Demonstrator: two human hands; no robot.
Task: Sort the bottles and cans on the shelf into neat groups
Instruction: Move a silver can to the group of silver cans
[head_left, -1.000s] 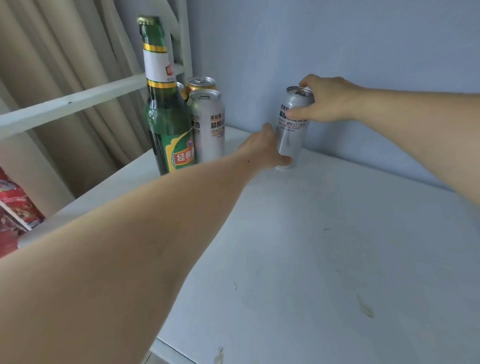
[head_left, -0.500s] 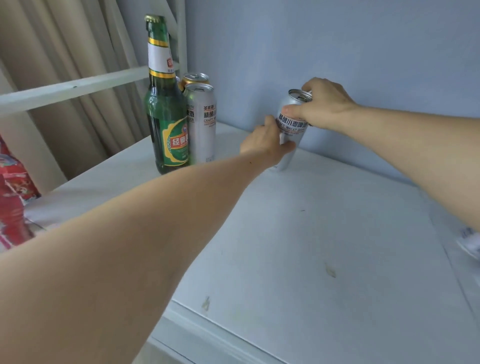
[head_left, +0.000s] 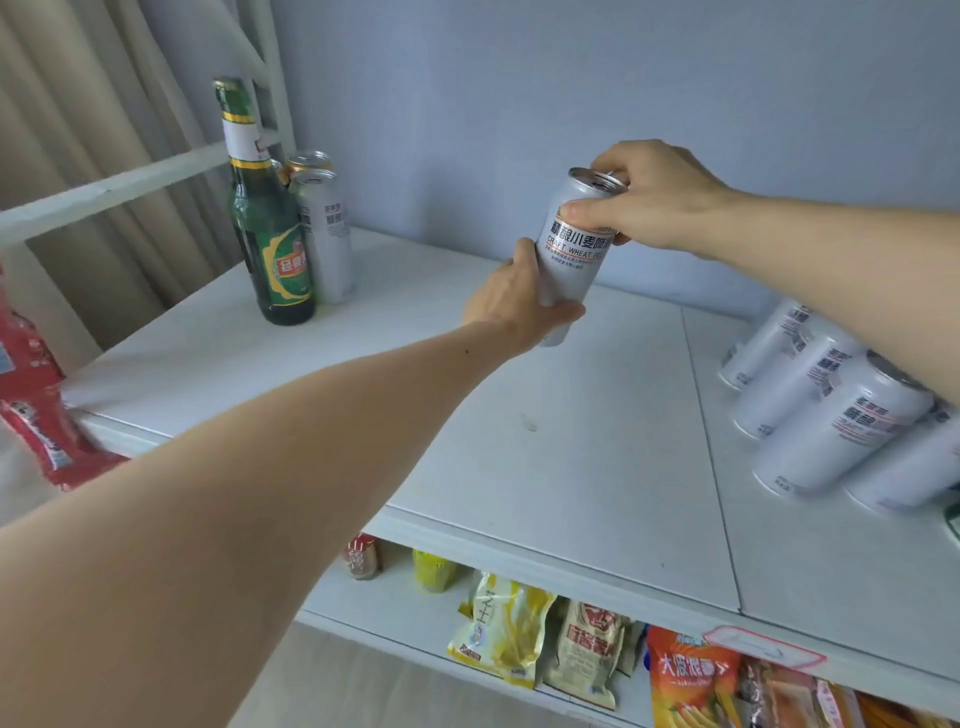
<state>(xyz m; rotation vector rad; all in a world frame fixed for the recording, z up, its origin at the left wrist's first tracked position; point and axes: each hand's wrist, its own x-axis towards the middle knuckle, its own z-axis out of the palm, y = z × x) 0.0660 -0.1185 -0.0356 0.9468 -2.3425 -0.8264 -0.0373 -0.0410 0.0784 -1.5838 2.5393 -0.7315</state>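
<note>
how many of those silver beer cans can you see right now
6: one silver can held by both hands, one behind the green bottle, four clustered at right. More may be hidden.

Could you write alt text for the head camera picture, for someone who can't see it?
Two bare hands hold a tilted silver beer can above a white shelf: the right hand grips its top, the left hand its lower part. A green glass bottle and two cans stand at the back left; more silver cans stand on the right.
</note>
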